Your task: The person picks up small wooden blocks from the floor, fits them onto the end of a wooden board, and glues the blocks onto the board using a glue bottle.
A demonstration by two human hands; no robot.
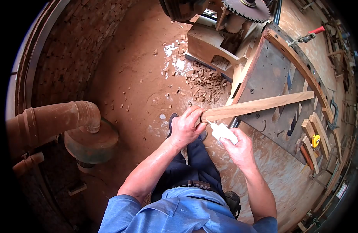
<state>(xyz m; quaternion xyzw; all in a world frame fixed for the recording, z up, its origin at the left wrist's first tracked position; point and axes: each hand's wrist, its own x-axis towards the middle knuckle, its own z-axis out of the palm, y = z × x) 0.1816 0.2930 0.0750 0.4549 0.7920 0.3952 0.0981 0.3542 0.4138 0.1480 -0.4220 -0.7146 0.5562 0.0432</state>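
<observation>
My left hand [183, 127] is closed around the near end of a long pale wooden strip [260, 105]. The strip's other end lies across the metal machine table [270, 64] to the right. A white squeeze bottle [223, 133], which looks like a glue bottle, is in my right hand [240, 150], fingers wrapped round it. Its narrow nozzle points up and left, close to the strip's end beside my left fingers; whether it touches the wood I cannot tell. A small dark patch shows at that end, partly hidden by my fingers.
A toothed circular saw blade [249, 8] sits at the top, above a wooden housing [210, 42]. Wood offcuts [208, 83] are heaped on the floor. A curved wooden rail [299, 64], a red-handled clamp [311, 33] and a yellow tape measure [315, 140] are at right; a duct [62, 116] stands left.
</observation>
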